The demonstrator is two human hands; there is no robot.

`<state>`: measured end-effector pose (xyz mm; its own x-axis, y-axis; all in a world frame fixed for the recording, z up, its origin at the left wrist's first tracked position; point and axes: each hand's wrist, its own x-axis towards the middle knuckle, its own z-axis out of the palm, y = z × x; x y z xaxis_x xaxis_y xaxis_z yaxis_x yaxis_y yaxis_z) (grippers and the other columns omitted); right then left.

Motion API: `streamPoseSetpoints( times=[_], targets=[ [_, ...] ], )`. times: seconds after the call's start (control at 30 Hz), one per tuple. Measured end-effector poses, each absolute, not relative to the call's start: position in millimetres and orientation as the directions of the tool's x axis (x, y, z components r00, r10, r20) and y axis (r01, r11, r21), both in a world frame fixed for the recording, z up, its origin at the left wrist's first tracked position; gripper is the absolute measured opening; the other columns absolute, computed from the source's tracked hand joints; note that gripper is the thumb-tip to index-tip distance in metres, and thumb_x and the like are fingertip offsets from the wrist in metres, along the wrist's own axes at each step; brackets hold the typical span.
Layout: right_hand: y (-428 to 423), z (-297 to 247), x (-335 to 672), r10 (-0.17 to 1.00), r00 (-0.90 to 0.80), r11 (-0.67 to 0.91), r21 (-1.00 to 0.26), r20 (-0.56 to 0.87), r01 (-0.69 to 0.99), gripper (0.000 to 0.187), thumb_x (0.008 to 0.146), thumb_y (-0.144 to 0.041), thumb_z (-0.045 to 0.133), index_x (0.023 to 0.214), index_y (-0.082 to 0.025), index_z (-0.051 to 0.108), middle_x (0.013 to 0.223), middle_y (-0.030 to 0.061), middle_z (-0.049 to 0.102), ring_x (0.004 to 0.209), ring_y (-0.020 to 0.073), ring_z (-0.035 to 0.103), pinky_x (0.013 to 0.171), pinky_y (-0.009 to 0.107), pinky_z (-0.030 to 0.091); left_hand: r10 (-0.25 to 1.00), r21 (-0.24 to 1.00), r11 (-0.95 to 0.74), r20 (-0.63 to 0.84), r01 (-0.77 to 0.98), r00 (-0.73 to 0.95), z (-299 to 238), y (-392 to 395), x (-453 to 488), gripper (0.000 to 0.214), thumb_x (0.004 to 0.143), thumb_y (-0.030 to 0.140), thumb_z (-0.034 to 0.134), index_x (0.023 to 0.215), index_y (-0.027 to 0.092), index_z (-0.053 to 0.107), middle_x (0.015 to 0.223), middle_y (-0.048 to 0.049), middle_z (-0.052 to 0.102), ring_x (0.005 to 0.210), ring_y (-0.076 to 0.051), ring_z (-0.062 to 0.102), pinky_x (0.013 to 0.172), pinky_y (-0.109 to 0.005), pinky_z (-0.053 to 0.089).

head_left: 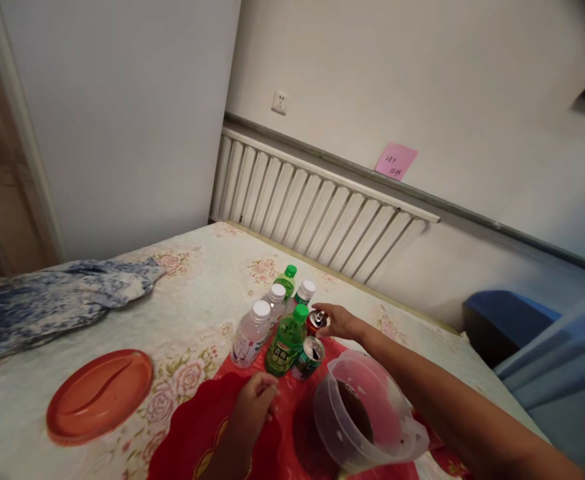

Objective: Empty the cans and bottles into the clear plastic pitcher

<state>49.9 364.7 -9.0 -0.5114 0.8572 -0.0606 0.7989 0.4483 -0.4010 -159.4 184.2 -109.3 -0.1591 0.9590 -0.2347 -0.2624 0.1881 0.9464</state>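
My right hand (341,321) reaches over from the right, its thumb and fingers around the top of a dark red drink can (315,324). Beside it, nearer me, stands a green and silver can (309,359) with an opened top. My left hand (256,400) is closed, its fingers curled with nothing visible in them, just in front of a green-capped bottle with a green label (285,343). Next to that are two white-capped bottles (251,335), (275,303). Behind stand another green-capped bottle (287,281) and one more white-capped bottle (305,291).
A translucent plastic jug (329,417) with dark liquid stands under my right forearm. A red scalloped mat (187,427) lies under my left arm. An orange lid (99,397) and a blue-white cloth (67,300) lie left on the flowered tablecloth (207,267). A radiator (312,200) is behind.
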Motion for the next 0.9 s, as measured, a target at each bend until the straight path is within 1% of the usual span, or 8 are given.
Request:
streamPoseSetpoints(
  times=[0.1, 0.23, 0.37, 0.43, 0.57, 0.73, 0.8, 0.9],
  targets=[
    [367.3, -10.7, 45.1, 0.845, -0.529, 0.468, -0.38, -0.071, 0.798, 0.066, 0.061, -0.026, 0.08, 0.124, -0.019, 0.062, 0.114, 0.0077, 0.07, 0.1, 0.0247, 0.065, 0.09, 0.035, 0.049, 0.976, 0.93, 0.174, -0.206, -0.324, -0.066, -110.2, 182.1, -158.8, 0.008, 0.062, 0.033, 0.063, 0.065, 0.026, 0.061, 0.055, 0.0014, 0.057, 0.049, -0.016, 0.052, 0.049, -0.026, 0.037],
    [365.1, -14.4, 41.4, 0.834, -0.549, 0.497, -0.348, -0.062, 0.795, 0.05, 0.062, -0.024, 0.076, 0.111, -0.019, 0.068, 0.104, 0.004, 0.072, 0.092, 0.0221, 0.066, 0.083, 0.03, 0.049, 0.979, 0.926, 0.152, -0.19, -0.345, -0.079, -110.2, 178.4, -159.0, 0.006, 0.064, 0.031, 0.064, 0.066, 0.026, 0.061, 0.06, 0.0009, 0.06, 0.051, -0.016, 0.053, 0.05, -0.026, 0.036],
    [363.7, -14.3, 44.3, 0.86, -0.51, 0.477, -0.32, -0.021, 0.819, 0.042, 0.062, -0.02, 0.072, 0.104, -0.02, 0.069, 0.094, 0.002, 0.073, 0.083, 0.0192, 0.065, 0.076, 0.028, 0.049, 0.979, 0.923, 0.157, -0.192, -0.352, -0.065, -109.9, 178.3, -159.1, 0.007, 0.064, 0.032, 0.064, 0.066, 0.026, 0.061, 0.06, 0.0004, 0.06, 0.053, -0.017, 0.053, 0.052, -0.027, 0.037],
    [363.9, -7.4, 50.4, 0.878, -0.479, 0.456, -0.317, 0.007, 0.832, 0.042, 0.062, -0.019, 0.071, 0.105, -0.019, 0.069, 0.093, 0.0029, 0.073, 0.082, 0.0192, 0.065, 0.076, 0.028, 0.049, 0.978, 0.921, 0.168, -0.2, -0.352, -0.057, -110.5, 180.1, -158.9, 0.007, 0.063, 0.032, 0.064, 0.064, 0.026, 0.06, 0.057, 0.0009, 0.058, 0.052, -0.016, 0.052, 0.052, -0.026, 0.036],
    [357.4, 22.1, 68.7, 0.906, -0.414, 0.418, -0.32, 0.082, 0.85, 0.049, 0.064, -0.019, 0.069, 0.112, -0.016, 0.065, 0.097, 0.0058, 0.072, 0.088, 0.0206, 0.066, 0.081, 0.03, 0.05, 0.978, 0.913, 0.181, -0.207, -0.365, -0.034, -111.3, 183.5, -159.0, 0.005, 0.061, 0.03, 0.064, 0.063, 0.026, 0.06, 0.056, 0.0013, 0.058, 0.05, -0.015, 0.051, 0.051, -0.026, 0.036],
    [325.1, 73.5, 87.4, 0.92, -0.358, 0.392, -0.34, 0.161, 0.855, 0.046, 0.07, -0.024, 0.065, 0.115, -0.014, 0.062, 0.098, 0.005, 0.071, 0.087, 0.0196, 0.066, 0.081, 0.03, 0.052, 0.983, 0.907, 0.159, -0.183, -0.39, -0.025, -107.9, 181.6, -159.6, 0.006, 0.062, 0.029, 0.065, 0.064, 0.026, 0.061, 0.056, 0.001, 0.059, 0.05, -0.016, 0.053, 0.05, -0.026, 0.038],
    [307.8, 94.2, 90.4, 0.916, -0.355, 0.4, -0.361, 0.188, 0.842, 0.047, 0.071, -0.026, 0.065, 0.116, -0.013, 0.062, 0.099, 0.0055, 0.071, 0.087, 0.0196, 0.066, 0.08, 0.03, 0.052, 0.985, 0.911, 0.145, -0.17, -0.386, -0.031, -103.8, 179.3, -159.5, 0.006, 0.062, 0.029, 0.065, 0.066, 0.025, 0.061, 0.058, 0.0009, 0.06, 0.052, -0.016, 0.055, 0.052, -0.026, 0.04],
    [281.1, 121.9, 88.1, 0.907, -0.343, 0.417, -0.431, 0.243, 0.8, 0.05, 0.071, -0.028, 0.066, 0.118, -0.013, 0.06, 0.103, 0.0069, 0.07, 0.089, 0.0204, 0.065, 0.081, 0.03, 0.053, 0.99, 0.916, 0.111, -0.134, -0.386, -0.035, -95.1, 176.3, -160.2, 0.01, 0.063, 0.031, 0.066, 0.07, 0.024, 0.062, 0.062, 0.0005, 0.063, 0.055, -0.016, 0.056, 0.054, -0.026, 0.042]
  ],
)
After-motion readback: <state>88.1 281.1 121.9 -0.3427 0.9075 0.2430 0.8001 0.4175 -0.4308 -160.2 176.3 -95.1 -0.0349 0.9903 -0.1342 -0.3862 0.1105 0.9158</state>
